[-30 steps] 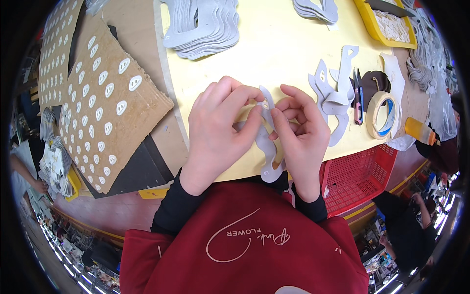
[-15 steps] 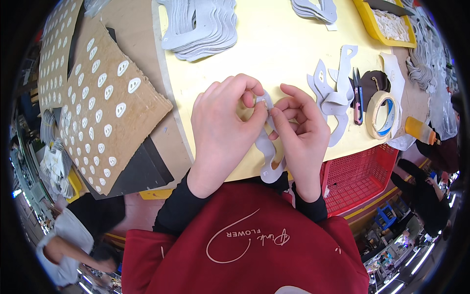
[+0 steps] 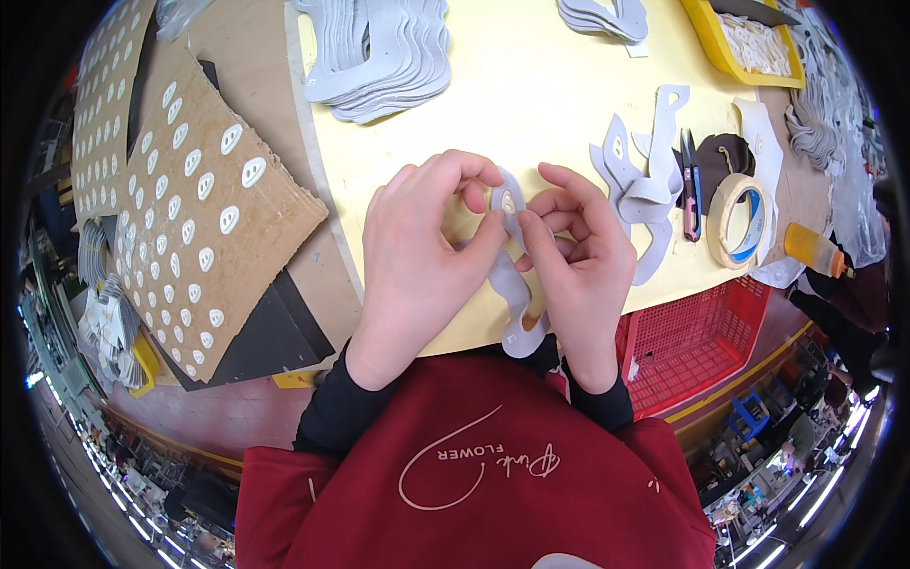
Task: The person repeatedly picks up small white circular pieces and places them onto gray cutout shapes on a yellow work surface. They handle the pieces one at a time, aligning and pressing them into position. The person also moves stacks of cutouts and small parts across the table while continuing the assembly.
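Observation:
Between my two hands is a grey, wavy cut-out piece (image 3: 513, 289) of soft sheet material. Near its far end sits a small pale oval tab (image 3: 509, 203) with holes in it. My left hand (image 3: 424, 248) pinches that end from the left, thumb against the edge beside the tab. From the right, my right hand (image 3: 585, 254) grips the same end between thumb and bent fingers. The lower part of the piece hangs down between my wrists, toward the table's near edge. Part of its middle is hidden behind my fingers.
Left lies a cardboard sheet (image 3: 210, 248) dotted with white oval tabs. Stacked grey pieces (image 3: 379, 66) stand at the back. To the right are loose grey pieces (image 3: 654, 180), snips (image 3: 692, 194), a tape roll (image 3: 737, 223), an orange-capped bottle (image 3: 812, 249) and a red basket (image 3: 697, 337).
Both hands have shifted slightly left with the grey piece. My left thumb has moved off the pale tab, which now shows more fully. A person at lower left has gone from view.

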A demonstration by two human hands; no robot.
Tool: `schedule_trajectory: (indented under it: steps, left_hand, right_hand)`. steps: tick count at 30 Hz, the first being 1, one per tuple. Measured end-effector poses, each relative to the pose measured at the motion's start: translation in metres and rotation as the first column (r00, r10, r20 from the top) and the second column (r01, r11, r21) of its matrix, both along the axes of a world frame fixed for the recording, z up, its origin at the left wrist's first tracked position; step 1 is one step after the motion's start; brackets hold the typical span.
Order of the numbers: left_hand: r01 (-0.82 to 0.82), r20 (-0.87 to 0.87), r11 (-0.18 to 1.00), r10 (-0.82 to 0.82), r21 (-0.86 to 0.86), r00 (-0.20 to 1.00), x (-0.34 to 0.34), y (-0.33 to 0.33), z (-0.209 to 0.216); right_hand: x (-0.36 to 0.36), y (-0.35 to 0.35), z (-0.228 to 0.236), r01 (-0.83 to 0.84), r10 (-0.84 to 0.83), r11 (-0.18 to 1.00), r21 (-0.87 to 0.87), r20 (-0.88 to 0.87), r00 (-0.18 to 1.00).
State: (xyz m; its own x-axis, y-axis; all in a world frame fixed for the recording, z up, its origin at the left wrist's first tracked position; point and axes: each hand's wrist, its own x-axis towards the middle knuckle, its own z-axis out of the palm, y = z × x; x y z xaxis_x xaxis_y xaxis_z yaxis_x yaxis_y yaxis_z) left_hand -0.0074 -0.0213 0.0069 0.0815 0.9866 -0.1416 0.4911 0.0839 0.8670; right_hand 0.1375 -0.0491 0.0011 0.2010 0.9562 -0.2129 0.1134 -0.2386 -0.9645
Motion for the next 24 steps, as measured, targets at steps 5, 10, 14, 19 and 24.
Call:
schedule_trajectory:
  steps: [5, 10, 14, 19, 24]
  left_hand:
    - [0.052, -0.023, 0.996, -0.050, 0.070, 0.998, 0.0006, 0.0021, -0.0032]
    - [0.079, -0.093, 0.995, -0.073, 0.063, 0.993, 0.0007, 0.0017, -0.0011]
    - [0.096, -0.136, 0.991, -0.083, 0.096, 0.987, 0.0015, 0.0019, -0.0023]
    - [0.098, -0.150, 0.990, -0.083, 0.101, 0.985, 0.0023, 0.0009, -0.0043]
    - [0.094, -0.165, 0.991, -0.077, 0.100, 0.983, 0.0033, 0.0006, -0.0031]
  right_hand:
    - [0.0003, 0.0009, 0.0009, -0.004, 0.004, 1.000, -0.014, 0.007, 1.000]
    - [0.0010, 0.0025, 0.0039, -0.033, 0.033, 0.999, -0.029, 0.001, 0.999]
    - [0.0014, 0.0029, 0.0056, -0.037, 0.037, 0.998, -0.042, -0.001, 0.999]
    - [0.0019, 0.0030, 0.0046, -0.017, 0.015, 0.998, -0.055, -0.039, 0.999]
    - [0.0061, 0.0029, 0.0063, -0.067, 0.069, 0.997, -0.046, 0.058, 0.996]
